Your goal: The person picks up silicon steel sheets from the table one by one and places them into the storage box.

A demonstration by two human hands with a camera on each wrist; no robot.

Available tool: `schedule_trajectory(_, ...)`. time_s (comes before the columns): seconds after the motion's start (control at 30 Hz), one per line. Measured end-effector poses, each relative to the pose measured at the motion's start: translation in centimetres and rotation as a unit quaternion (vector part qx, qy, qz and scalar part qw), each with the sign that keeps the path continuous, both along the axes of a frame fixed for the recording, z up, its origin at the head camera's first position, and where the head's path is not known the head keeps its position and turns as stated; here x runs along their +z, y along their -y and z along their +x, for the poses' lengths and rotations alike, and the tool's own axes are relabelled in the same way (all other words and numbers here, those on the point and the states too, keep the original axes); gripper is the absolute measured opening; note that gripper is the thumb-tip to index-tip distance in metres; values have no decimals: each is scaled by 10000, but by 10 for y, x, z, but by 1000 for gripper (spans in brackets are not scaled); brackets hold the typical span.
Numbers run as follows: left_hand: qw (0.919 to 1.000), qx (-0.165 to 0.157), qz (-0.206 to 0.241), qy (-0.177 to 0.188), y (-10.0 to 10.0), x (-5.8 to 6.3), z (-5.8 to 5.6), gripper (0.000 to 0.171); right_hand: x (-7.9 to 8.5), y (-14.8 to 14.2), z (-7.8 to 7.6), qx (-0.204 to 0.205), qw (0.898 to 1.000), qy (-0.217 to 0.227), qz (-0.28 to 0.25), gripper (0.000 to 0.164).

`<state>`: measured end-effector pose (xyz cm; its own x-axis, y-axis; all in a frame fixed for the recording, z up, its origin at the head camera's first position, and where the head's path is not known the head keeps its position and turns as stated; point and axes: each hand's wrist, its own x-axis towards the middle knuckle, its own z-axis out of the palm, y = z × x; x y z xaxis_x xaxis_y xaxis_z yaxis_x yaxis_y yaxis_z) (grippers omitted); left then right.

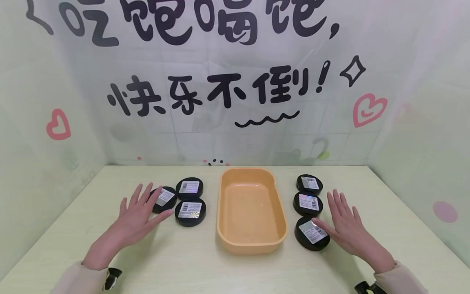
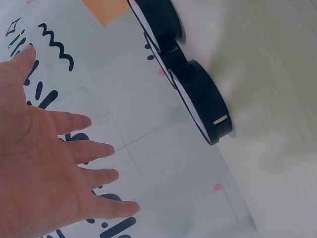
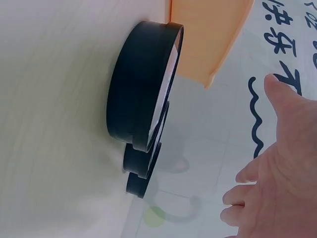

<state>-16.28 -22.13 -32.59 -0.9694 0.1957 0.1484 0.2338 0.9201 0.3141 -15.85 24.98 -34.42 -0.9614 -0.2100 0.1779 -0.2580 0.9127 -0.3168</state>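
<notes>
This is looking like a small screened-off tabletop booth, since creased whitish sheeting (image 1: 205, 143) printed with bold black rounded Chinese characters (image 1: 226, 87) and pink outlined hearts (image 1: 58, 136) is enclosing the back and both sides of a pale straight-edged wood-grain tabletop (image 1: 172, 265), hiding the wider room
</notes>
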Motion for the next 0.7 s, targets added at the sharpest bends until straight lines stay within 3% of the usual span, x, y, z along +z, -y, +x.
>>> schedule_trajectory(0.3,9985,-327,210,-379,-5,5,-1,75,7,4,-1,305,9993,-106,-200,84)
schedule_trajectory(0.7,9948,-703,700,-216,-31,4,-7,72,12,24,-1,587,9974,99,-408,81)
